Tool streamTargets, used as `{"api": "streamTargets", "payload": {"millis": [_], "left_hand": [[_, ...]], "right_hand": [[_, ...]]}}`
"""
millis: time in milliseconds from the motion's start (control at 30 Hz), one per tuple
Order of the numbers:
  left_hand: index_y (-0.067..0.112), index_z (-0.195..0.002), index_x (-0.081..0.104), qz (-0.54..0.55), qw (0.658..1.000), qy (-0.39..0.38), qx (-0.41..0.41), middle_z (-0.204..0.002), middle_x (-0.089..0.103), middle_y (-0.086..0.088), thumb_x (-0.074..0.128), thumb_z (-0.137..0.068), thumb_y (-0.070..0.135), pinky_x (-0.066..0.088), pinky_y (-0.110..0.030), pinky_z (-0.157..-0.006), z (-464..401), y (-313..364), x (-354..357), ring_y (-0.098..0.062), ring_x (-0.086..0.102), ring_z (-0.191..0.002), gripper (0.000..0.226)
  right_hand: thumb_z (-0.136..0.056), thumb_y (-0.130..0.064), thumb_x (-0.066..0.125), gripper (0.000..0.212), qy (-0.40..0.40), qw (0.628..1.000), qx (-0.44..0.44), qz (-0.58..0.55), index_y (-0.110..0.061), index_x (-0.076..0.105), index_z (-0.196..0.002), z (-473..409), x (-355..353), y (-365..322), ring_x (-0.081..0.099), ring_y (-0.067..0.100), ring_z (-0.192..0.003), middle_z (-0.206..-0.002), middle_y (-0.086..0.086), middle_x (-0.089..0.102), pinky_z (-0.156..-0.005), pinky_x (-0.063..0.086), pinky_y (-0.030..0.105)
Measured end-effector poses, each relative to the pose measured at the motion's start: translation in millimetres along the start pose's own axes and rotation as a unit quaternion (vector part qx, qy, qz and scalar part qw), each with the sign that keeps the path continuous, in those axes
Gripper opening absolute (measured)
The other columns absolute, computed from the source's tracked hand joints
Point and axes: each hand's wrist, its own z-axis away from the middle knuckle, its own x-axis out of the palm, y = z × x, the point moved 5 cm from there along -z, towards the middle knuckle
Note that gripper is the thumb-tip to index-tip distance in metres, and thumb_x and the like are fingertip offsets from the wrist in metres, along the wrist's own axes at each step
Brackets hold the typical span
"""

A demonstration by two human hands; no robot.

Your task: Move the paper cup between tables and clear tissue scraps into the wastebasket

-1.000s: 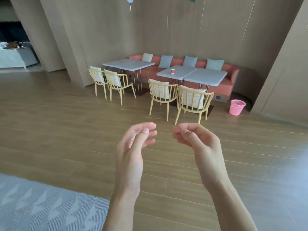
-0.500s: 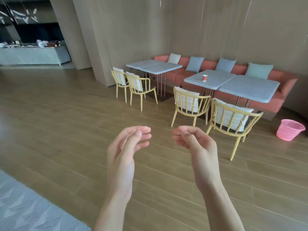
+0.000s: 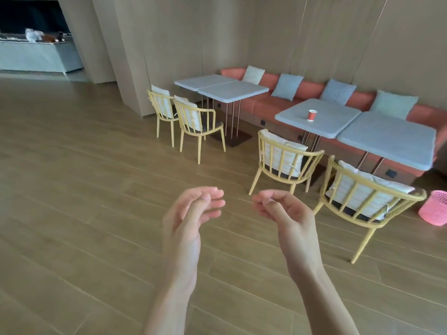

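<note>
**A:** ok head cam, only view we're getting. Compared with the shots from a moment back the seating corner is getting noticeably bigger and sliding right in frame, so I'm guessing the person is walking up to it. Paper cup (image 3: pixel 312 115) is standing upright on the grey table (image 3: pixel 338 117) in front of the orange bench, same spot on the tabletop as before

**B:** and the hands? doing anything yet?

**A:** nope. Left hand (image 3: pixel 187 222) and right hand (image 3: pixel 289 220) are hanging out front over the wood floor, fingers loosely curled, tips near the thumbs, pinching nothing, same pose as a second ago. Both well apart from the cup

**B:** tissue scraps?

**A:** can't make any out at this range. Pink wastebasket (image 3: pixel 434 207) is sitting on the floor at the far right, just past the nearest chair (image 3: pixel 367 197). So I'm reading this as just the approach, task proper not started
</note>
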Motion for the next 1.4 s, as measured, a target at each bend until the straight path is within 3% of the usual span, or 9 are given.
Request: {"api": "streamTargets", "payload": {"millis": [333,567,667,967,1233,1400], "left_hand": [[0.007,-0.099,0.074,-0.008,0.996,-0.087,-0.009,-0.102,0.078,-0.01,0.059,-0.088,0.024,0.059,-0.036,-0.086,-255,-33,52,-0.028,0.075,-0.098,0.025],[0.006,-0.108,0.068,0.01,0.996,-0.081,-0.021,-0.1,0.078,-0.01,0.06,-0.086,0.022,0.061,-0.033,-0.083,-398,-98,94,-0.026,0.076,-0.093,0.029],[0.004,-0.107,0.068,-0.004,0.997,-0.077,-0.012,-0.1,0.078,-0.01,0.06,-0.086,0.022,0.062,-0.039,-0.086,-475,-120,114,-0.027,0.076,-0.094,0.028],[0.004,-0.103,0.07,-0.009,0.998,-0.066,-0.004,-0.1,0.077,-0.01,0.059,-0.087,0.022,0.06,-0.04,-0.086,-689,-164,181,-0.029,0.075,-0.096,0.026],[0.009,-0.101,0.071,0.005,0.995,-0.081,-0.058,-0.099,0.077,-0.009,0.059,-0.086,0.023,0.058,-0.041,-0.088,-865,-257,223,-0.027,0.075,-0.096,0.024],[0.009,-0.1,0.072,0.012,0.99,-0.119,-0.079,-0.101,0.077,-0.011,0.061,-0.085,0.024,0.058,-0.046,-0.092,-985,-297,254,-0.03,0.074,-0.099,0.024]], "right_hand": [[-0.085,-0.031,0.063,0.02,0.064,0.997,-0.03,-0.026,-0.02,0.076,-0.096,-232,76,4,0.075,0.016,-0.097,-0.099,-0.001,0.08,-0.095,0.054,0.037],[-0.086,-0.027,0.063,0.019,0.062,0.996,-0.018,-0.063,-0.018,0.076,-0.097,-389,114,61,0.074,0.014,-0.101,-0.1,-0.001,0.079,-0.095,0.054,0.033],[-0.085,-0.027,0.063,0.021,0.049,0.996,-0.019,-0.066,-0.016,0.075,-0.099,-473,130,80,0.074,0.013,-0.101,-0.1,-0.001,0.08,-0.097,0.055,0.035],[-0.086,-0.024,0.061,0.018,0.046,0.996,-0.034,-0.062,-0.019,0.075,-0.097,-704,143,93,0.075,0.017,-0.097,-0.099,0.002,0.079,-0.089,0.056,0.03],[-0.086,-0.028,0.061,0.025,0.117,0.993,0.021,-0.021,-0.016,0.073,-0.104,-872,139,166,0.076,0.015,-0.097,-0.102,-0.002,0.08,-0.09,0.054,0.03],[-0.1,-0.006,0.059,0.015,0.172,0.985,0.027,0.006,-0.012,0.071,-0.107,-982,141,193,0.076,0.015,-0.095,-0.101,0.0,0.08,-0.086,0.054,0.026]]}}
